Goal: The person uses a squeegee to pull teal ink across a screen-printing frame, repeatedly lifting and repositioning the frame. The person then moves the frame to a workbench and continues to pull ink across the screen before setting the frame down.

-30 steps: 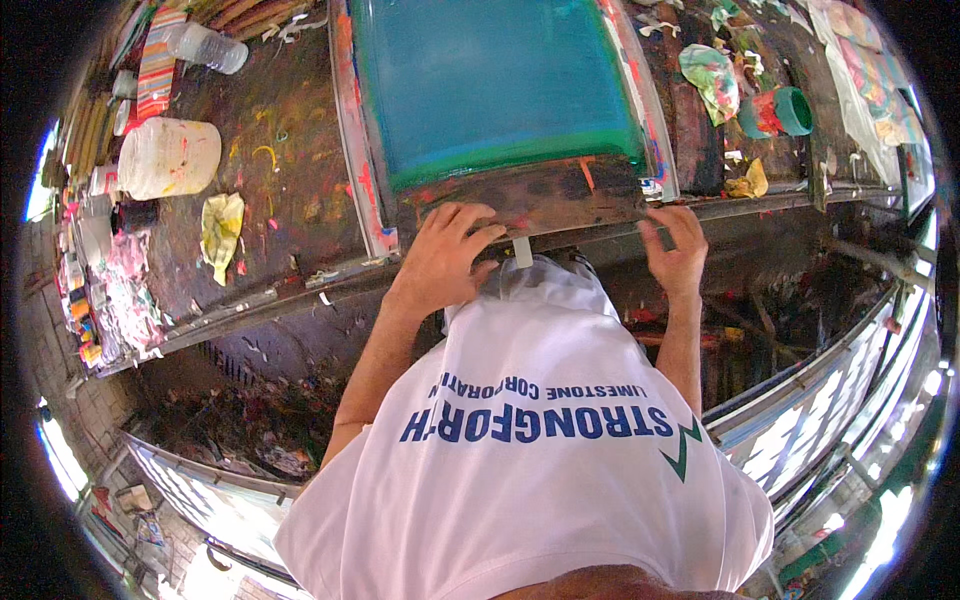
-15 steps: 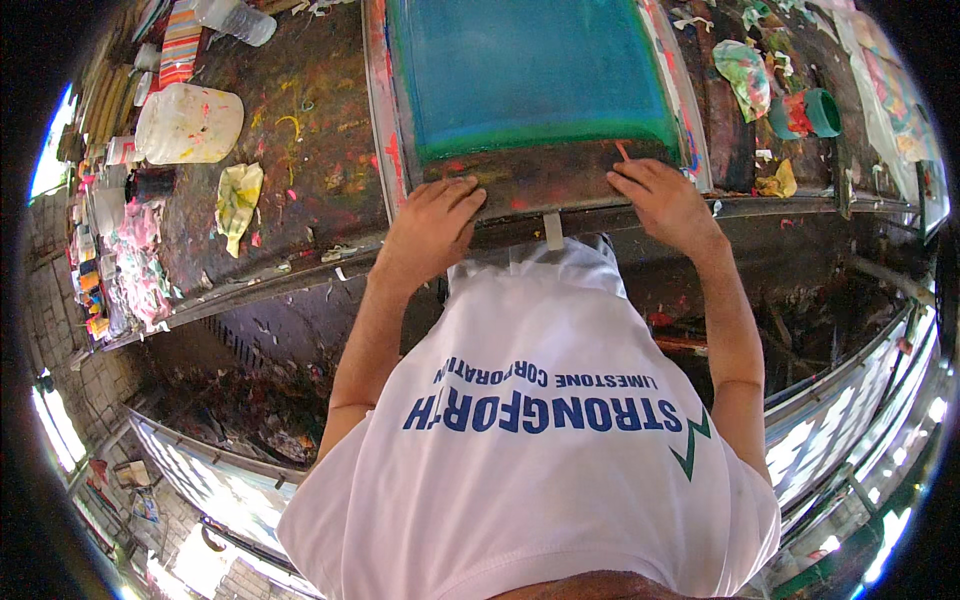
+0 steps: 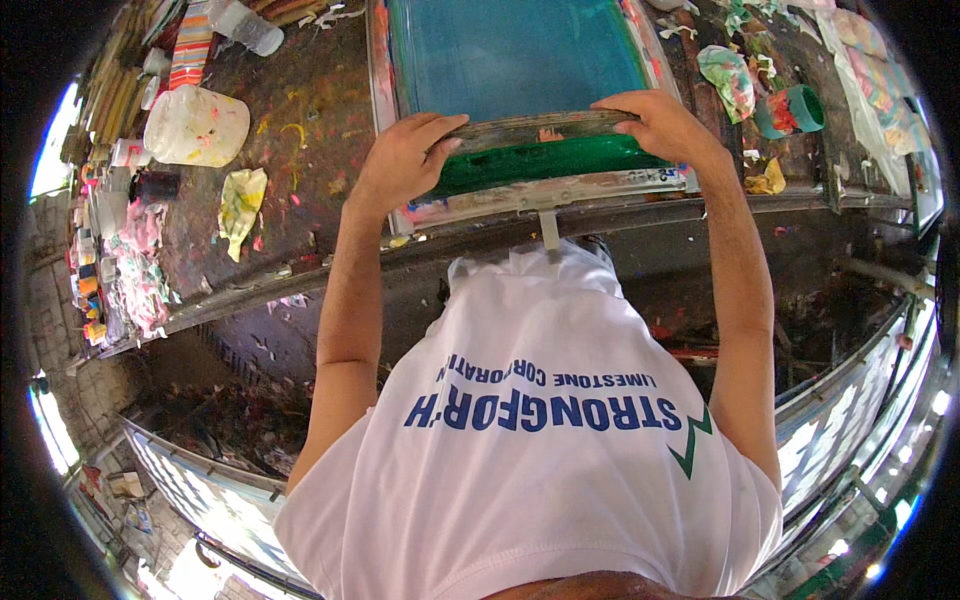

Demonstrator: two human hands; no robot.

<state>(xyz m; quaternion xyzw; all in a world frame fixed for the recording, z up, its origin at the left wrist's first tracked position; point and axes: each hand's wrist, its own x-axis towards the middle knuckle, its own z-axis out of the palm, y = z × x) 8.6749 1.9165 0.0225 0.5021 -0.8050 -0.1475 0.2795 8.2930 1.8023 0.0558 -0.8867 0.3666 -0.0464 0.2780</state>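
Between my two hands a long wooden squeegee (image 3: 510,132) lies crosswise over a printing screen. My left hand (image 3: 405,160) grips its left end, with the thumb on the near side. At the other end my right hand (image 3: 665,125) holds on, fingers over the top and thumb below. A wide band of wet green ink (image 3: 560,160) shows just on the near side of the squeegee. Beyond it stretches the screen's blue-green mesh (image 3: 520,60). The light, ink-stained frame (image 3: 480,205) runs along the near edge. The squeegee's lower edge is hidden.
On the stained table (image 3: 315,140) to the left stand a white plastic container (image 3: 197,125) and a clear bottle (image 3: 247,27), with a yellowish crumpled rag (image 3: 242,212) nearby. To the right are a green cup (image 3: 790,112) and a colour-smeared rag (image 3: 727,82).
Both hands have moved away from me, up the screen, with the squeegee. Its broad brown face has given way to a narrow edge, and green ink and the near frame now show on my side.
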